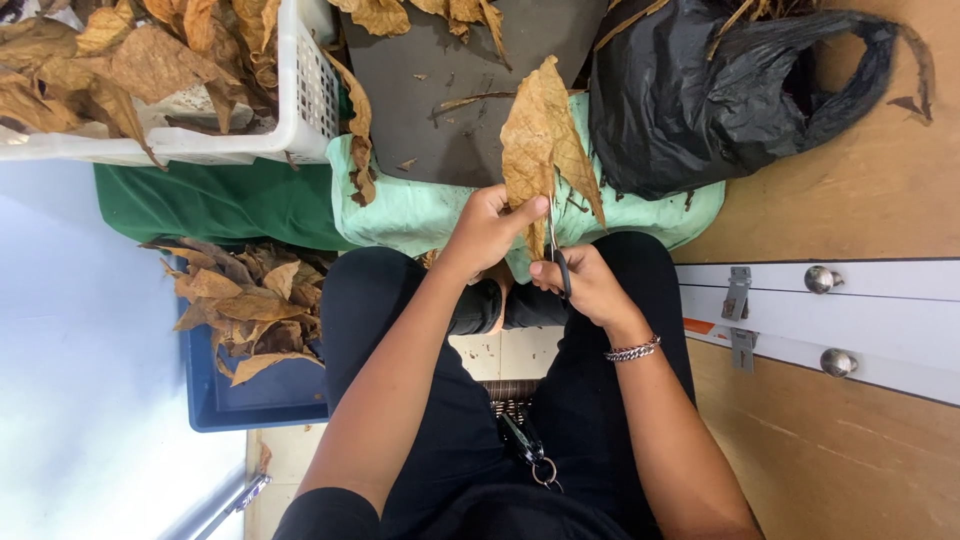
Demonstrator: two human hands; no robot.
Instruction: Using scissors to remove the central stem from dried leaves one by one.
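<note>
My left hand point(487, 228) pinches a big dried brown leaf point(545, 140) near its base, holding it upright over my lap; my right hand point(585, 282) is clenched round dark-handled scissors point(556, 255), blades pointing up into the leaf's lower edge, right next to my left thumb. Risk as I judge it: blades sit so close to the thumb that a slip could nick it, & the brittle leaf could tear or crumble w/ a crooked cut. Just beyond the leaf, a pale green cloth point(420, 210) lies under a dark grey surface point(450, 90) w/ leaf bits. Left of the leaf: white slatted basket point(310, 90) of leaves, & a blue tray point(250, 390) w/ more. Right of the leaf: black plastic bag point(720, 90), wooden panels point(850, 180) w/ metal knobs.
</note>
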